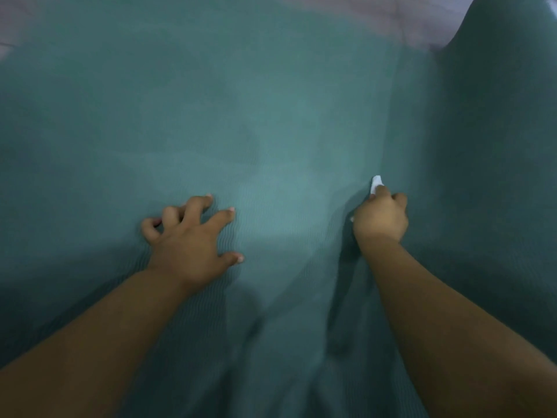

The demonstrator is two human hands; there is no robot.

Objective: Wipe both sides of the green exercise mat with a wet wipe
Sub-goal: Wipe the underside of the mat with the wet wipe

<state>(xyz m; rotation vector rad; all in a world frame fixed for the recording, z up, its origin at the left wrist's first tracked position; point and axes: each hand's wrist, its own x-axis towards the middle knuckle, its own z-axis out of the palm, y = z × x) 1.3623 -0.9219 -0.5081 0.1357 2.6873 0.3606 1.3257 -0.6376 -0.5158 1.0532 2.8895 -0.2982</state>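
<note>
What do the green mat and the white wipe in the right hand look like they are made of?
The mat looks like soft foam or rubber with a matte finish: fine wavy ribbing shows near the left hand, and it folds up at the right. The wipe looks like thin white cloth or paper, though little shows beyond the right hand.

Green ribbed mat [271,131] spread flat, right edge raised; white wipe [376,183] on it

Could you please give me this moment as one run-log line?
left hand: fingertips spread on green mat | right hand: grips white wipe against mat | mat's right part raised
</note>
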